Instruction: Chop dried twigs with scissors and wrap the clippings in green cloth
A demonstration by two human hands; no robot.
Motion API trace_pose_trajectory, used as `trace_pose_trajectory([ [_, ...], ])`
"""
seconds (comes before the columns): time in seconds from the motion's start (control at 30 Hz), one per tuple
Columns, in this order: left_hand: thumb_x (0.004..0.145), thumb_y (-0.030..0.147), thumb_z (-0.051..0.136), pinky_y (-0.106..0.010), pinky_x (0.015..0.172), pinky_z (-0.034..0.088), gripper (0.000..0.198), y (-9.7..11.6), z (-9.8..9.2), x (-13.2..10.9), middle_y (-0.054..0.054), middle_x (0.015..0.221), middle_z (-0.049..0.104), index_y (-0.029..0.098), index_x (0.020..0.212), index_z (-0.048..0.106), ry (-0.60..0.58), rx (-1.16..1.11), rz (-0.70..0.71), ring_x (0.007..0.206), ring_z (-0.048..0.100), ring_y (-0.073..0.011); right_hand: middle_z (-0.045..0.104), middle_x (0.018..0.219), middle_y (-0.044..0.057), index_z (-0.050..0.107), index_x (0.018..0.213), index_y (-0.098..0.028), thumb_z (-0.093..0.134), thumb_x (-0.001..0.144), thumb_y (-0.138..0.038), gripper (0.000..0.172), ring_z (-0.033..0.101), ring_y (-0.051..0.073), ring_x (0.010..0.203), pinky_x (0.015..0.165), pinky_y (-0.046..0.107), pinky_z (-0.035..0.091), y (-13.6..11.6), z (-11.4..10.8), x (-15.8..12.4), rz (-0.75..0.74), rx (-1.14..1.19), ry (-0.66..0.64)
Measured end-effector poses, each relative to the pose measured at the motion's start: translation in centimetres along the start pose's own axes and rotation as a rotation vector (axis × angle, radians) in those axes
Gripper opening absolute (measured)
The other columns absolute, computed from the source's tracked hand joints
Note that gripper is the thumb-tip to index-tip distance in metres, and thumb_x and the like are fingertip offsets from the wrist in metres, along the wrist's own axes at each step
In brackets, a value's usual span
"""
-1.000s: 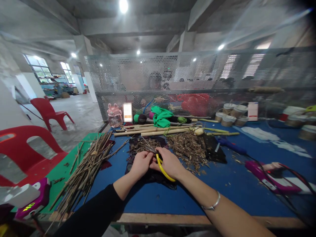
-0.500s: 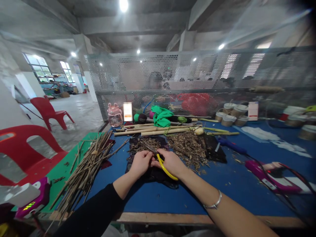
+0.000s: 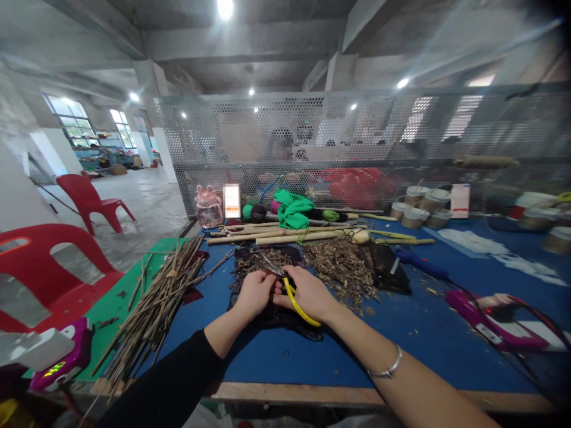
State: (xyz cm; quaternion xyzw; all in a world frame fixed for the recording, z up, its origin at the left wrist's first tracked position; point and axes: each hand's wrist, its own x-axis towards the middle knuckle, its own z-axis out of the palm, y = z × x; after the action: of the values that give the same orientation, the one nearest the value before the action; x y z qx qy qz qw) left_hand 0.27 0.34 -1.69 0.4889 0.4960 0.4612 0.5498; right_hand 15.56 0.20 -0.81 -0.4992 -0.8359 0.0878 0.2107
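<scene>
The blades of the scissors (image 3: pixel 306 312) look wider apart than in the earlier frame — the hands have hardly moved. The right hand (image 3: pixel 312 293) has its fingers wrapped around the yellow handles, maybe so the blades point away. The left hand (image 3: pixel 253 296) has fingers together beside them — I cannot tell on what. Brown bits (image 3: pixel 339 266) lie nearby.

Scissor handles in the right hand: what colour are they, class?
Yellow. The scissor handles show best in the head view, at the right hand.
</scene>
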Motion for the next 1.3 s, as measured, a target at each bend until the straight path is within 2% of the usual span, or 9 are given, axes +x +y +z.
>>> trace_pose_trajectory([
  [0.2, 0.076, 0.029, 0.051, -0.019, 0.045, 0.043, 0.019, 0.2, 0.0, -0.1, -0.001, 0.059, 0.062, 0.014, 0.065, 0.056, -0.012, 0.002, 0.006, 0.043, 0.053, -0.0084, 0.062, 0.094, 0.008, 0.051, 0.109, -0.021, 0.057, 0.071, -0.056, 0.051, 0.059, 0.02, 0.086, 0.071, 0.027, 0.041, 0.1, 0.2, 0.1, -0.01, 0.033, 0.003],
  [0.37, 0.075, 0.026, 0.051, -0.02, 0.045, 0.042, 0.018, 0.2, -0.1, -0.1, 0.001, 0.055, 0.061, 0.015, 0.062, 0.055, 0.019, 0.015, -0.028, 0.041, 0.052, -0.008, 0.064, 0.078, 0.004, 0.056, 0.096, -0.023, 0.055, 0.072, -0.058, 0.042, 0.061, 0.018, 0.07, 0.059, 0.022, 0.038, 0.1, -0.4, 0.1, 0.044, 0.045, -0.064],
  [0.5, 0.076, 0.027, 0.05, -0.019, 0.044, 0.042, 0.018, 0.0, -0.1, 0.0, 0.002, 0.054, 0.058, 0.014, 0.065, 0.056, -0.001, 0.026, -0.045, 0.041, 0.05, -0.0069, 0.064, 0.073, 0.004, 0.059, 0.091, -0.023, 0.053, 0.073, -0.059, 0.04, 0.061, 0.019, 0.067, 0.057, 0.022, 0.037, 0.4, -0.5, 0.2, 0.088, 0.052, -0.094],
  [0.67, 0.078, 0.027, 0.049, -0.018, 0.047, 0.044, 0.018, 0.2, -0.3, 0.1, 0.001, 0.055, 0.057, 0.013, 0.068, 0.054, 0.004, -0.027, -0.05, 0.044, 0.052, -0.0064, 0.065, 0.083, 0.005, 0.055, 0.105, -0.023, 0.049, 0.075, -0.058, 0.046, 0.061, 0.02, 0.073, 0.061, 0.024, 0.039, 0.7, -0.6, 0.3, 0.095, 0.008, -0.056],
  [0.83, 0.078, 0.018, 0.046, -0.019, 0.046, 0.045, 0.013, 0.5, -0.3, 0.2, 0.001, 0.055, 0.057, 0.013, 0.069, 0.055, -0.021, -0.002, -0.042, 0.043, 0.051, -0.0065, 0.06, 0.102, 0.009, 0.05, 0.112, -0.021, 0.058, 0.066, -0.06, 0.061, 0.057, 0.022, 0.09, 0.073, 0.027, 0.04, 0.6, -0.6, 0.1, -0.005, -0.012, -0.036],
  [0.93, 0.077, 0.019, 0.047, -0.019, 0.046, 0.045, 0.013, 0.5, -0.4, 0.1, 0.001, 0.054, 0.057, 0.013, 0.068, 0.055, -0.041, 0.039, -0.01, 0.043, 0.052, -0.0072, 0.061, 0.098, 0.007, 0.053, 0.107, -0.023, 0.056, 0.07, -0.058, 0.051, 0.058, 0.02, 0.088, 0.072, 0.026, 0.04, 0.3, -0.7, 0.0, 0.005, 0.015, -0.045],
  [1.07, 0.077, 0.03, 0.049, -0.02, 0.047, 0.046, 0.018, 0.4, -0.5, 0.0, -0.001, 0.061, 0.06, 0.015, 0.069, 0.053, -0.025, 0.04, 0.031, 0.047, 0.054, -0.0083, 0.064, 0.091, 0.005, 0.055, 0.102, -0.024, 0.053, 0.074, -0.054, 0.041, 0.06, 0.019, 0.081, 0.064, 0.024, 0.038, 0.0, -1.1, 0.1, 0.058, 0.034, -0.043],
  [1.2, 0.075, 0.038, 0.049, -0.02, 0.048, 0.045, 0.024, 0.3, -0.5, 0.0, 0.0, 0.063, 0.059, 0.015, 0.069, 0.054, -0.018, 0.099, 0.089, 0.05, 0.053, -0.0089, 0.065, 0.089, 0.004, 0.054, 0.103, -0.024, 0.049, 0.077, -0.053, 0.039, 0.06, 0.018, 0.075, 0.059, 0.023, 0.036, 0.0, -1.2, 0.2, 0.079, 0.06, -0.027],
  [1.3, 0.076, 0.037, 0.045, -0.02, 0.045, 0.041, 0.025, 0.3, -0.5, 0.0, 0.001, 0.058, 0.056, 0.015, 0.067, 0.052, -0.012, 0.152, 0.11, 0.045, 0.049, -0.0081, 0.064, 0.092, 0.006, 0.052, 0.106, -0.023, 0.051, 0.076, -0.054, 0.044, 0.06, 0.019, 0.079, 0.063, 0.025, 0.038, 0.0, -1.0, 0.1, 0.063, 0.033, -0.026],
])
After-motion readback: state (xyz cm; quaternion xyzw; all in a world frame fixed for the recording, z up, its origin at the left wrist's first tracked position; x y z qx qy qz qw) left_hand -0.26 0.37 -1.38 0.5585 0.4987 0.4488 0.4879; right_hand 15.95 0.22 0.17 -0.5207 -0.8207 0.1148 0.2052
